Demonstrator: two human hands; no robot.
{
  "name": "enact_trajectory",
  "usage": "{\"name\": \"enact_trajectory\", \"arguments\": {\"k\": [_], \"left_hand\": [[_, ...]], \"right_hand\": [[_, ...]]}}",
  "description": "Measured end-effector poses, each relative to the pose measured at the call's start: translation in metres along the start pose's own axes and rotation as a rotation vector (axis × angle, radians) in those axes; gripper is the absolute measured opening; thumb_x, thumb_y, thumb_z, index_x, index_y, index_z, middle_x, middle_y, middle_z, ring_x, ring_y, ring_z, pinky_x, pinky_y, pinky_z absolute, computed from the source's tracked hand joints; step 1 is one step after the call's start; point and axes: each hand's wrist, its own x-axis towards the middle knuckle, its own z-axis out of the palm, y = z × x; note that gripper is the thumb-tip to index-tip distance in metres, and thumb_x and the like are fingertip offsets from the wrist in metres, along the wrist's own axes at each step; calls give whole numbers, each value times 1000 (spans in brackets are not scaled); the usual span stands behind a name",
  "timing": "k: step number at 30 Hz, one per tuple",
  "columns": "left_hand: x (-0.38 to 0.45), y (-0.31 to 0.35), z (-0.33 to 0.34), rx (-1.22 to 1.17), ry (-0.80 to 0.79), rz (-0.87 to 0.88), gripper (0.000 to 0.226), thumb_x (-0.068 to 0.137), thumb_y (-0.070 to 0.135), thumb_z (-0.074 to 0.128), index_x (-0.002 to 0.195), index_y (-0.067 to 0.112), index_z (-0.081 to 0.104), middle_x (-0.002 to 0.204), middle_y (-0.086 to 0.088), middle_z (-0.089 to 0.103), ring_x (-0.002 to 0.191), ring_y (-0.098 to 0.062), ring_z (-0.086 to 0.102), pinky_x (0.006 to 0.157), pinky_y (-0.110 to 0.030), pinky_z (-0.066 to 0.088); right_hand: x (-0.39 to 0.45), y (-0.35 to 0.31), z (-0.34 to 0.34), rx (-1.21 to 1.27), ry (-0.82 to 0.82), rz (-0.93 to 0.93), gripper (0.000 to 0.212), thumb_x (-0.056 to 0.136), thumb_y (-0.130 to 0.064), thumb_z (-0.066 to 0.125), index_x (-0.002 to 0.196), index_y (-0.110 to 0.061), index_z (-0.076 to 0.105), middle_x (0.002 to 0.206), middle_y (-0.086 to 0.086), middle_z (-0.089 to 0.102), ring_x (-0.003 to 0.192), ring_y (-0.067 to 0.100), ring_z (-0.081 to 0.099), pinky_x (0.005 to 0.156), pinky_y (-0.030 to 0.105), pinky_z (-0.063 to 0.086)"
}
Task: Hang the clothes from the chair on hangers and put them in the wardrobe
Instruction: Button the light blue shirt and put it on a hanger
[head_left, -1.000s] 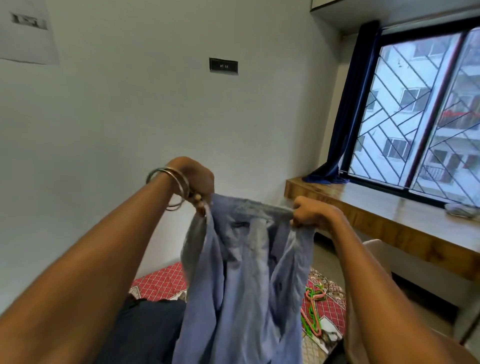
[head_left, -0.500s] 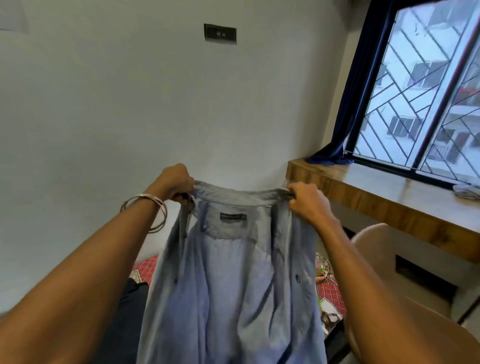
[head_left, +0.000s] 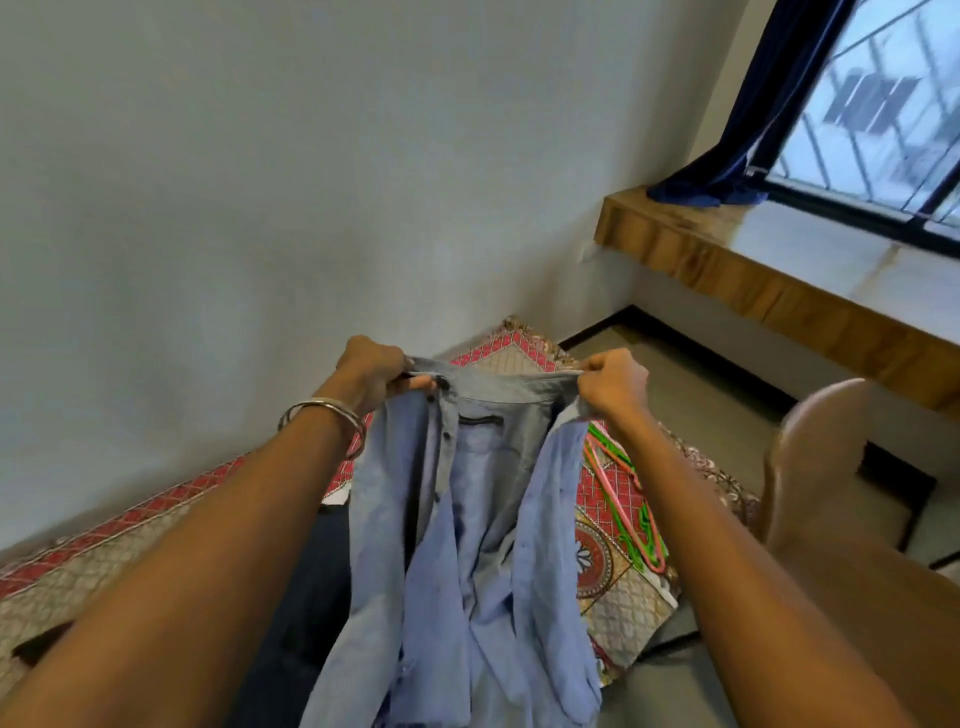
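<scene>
A light blue button shirt (head_left: 467, 545) hangs open in front of me, its inside and dark neck label facing me. My left hand (head_left: 375, 375) grips the collar's left end and my right hand (head_left: 613, 385) grips its right end, stretching the collar flat between them. Pink and green hangers (head_left: 631, 512) lie on the patterned bedspread just right of the shirt. A tan plastic chair (head_left: 815, 483) stands at the right, its seat hidden behind my right arm. A dark garment (head_left: 306, 597) lies on the bed under the shirt.
The bed with a red and beige patterned spread (head_left: 618, 587) runs along the white wall. A wooden window ledge (head_left: 727, 270) with a dark blue curtain (head_left: 727, 171) is at the right. Grey floor lies between bed and ledge. No wardrobe is in view.
The view has tilted down, showing more of the bed and the hangers. My hands have lowered the shirt towards the bed, still holding the collar stretched between them.
</scene>
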Motion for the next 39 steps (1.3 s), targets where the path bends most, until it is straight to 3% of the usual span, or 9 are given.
{"name": "enact_trajectory", "arguments": {"k": [5, 8, 14, 18, 22, 27, 31, 35, 39], "left_hand": [[81, -28, 29, 14, -133, 139, 42, 84, -17, 51, 118, 8, 55, 109, -10, 53, 85, -15, 62, 72, -18, 54], [138, -76, 50, 8, -370, 87, 93, 93, -15, 39, 147, 40, -13, 143, 1, 36, 89, -4, 53, 80, -23, 45], [174, -225, 47, 264, -342, -193, 49, 97, -9, 39, 131, 27, 37, 83, -2, 46, 53, 0, 49, 48, -12, 43], [165, -363, 10, 729, -302, -449, 33, 78, 14, 55, 109, 7, 62, 108, -17, 62, 96, -31, 64, 79, -36, 53], [118, -458, -16, 894, -226, -683, 42, 81, 26, 59, 116, 3, 61, 122, -19, 61, 116, -37, 56, 96, -39, 45], [79, -514, -46, 1069, -7, -540, 40, 85, 19, 63, 117, -2, 51, 110, -26, 61, 102, -40, 60, 84, -39, 48], [79, -518, -54, 1032, 0, -427, 11, 80, 13, 68, 83, 5, 61, 82, -19, 67, 82, -34, 65, 75, -33, 48], [61, -532, -59, 1028, 89, -466, 21, 81, 25, 72, 83, 5, 65, 82, -17, 67, 80, -32, 65, 68, -33, 50], [51, -533, -57, 1023, 189, -402, 30, 83, 25, 72, 95, -1, 64, 88, -20, 68, 83, -33, 65, 70, -33, 49]], "right_hand": [[82, 6, 69, 604, -153, 130, 34, 90, 11, 45, 121, 5, 58, 120, 29, 59, 88, 29, 58, 81, 41, 58], [125, 41, 130, 941, -268, 126, 79, 94, 15, 38, 153, -31, 14, 153, 8, 30, 113, 23, 53, 92, 57, 50], [87, 186, 243, 684, -393, 409, 40, 101, -5, 40, 137, -22, 37, 87, 5, 52, 68, 18, 62, 55, 37, 58], [15, 276, 288, 531, -468, 763, 14, 104, -21, 35, 105, -19, 49, 47, 1, 54, 36, 15, 52, 39, 22, 45], [-64, 355, 330, 36, -492, 621, 20, 89, 3, 55, 106, -7, 55, 76, 11, 62, 70, 27, 58, 66, 31, 44], [-102, 397, 351, -255, -294, 427, 16, 83, -1, 49, 68, -3, 53, 65, 20, 52, 63, 33, 49, 61, 39, 36], [-104, 400, 356, -595, -289, 230, 21, 71, -17, 69, 81, 0, 60, 78, 23, 57, 74, 39, 59, 58, 41, 47], [-138, 407, 359, -847, -436, 356, 77, 50, -49, 84, 109, -11, 51, 109, 20, 50, 98, 37, 50, 66, 52, 47], [-146, 417, 359, -859, -364, 375, 57, 69, -35, 80, 110, -8, 50, 112, 20, 49, 103, 38, 48, 72, 52, 47]]}}
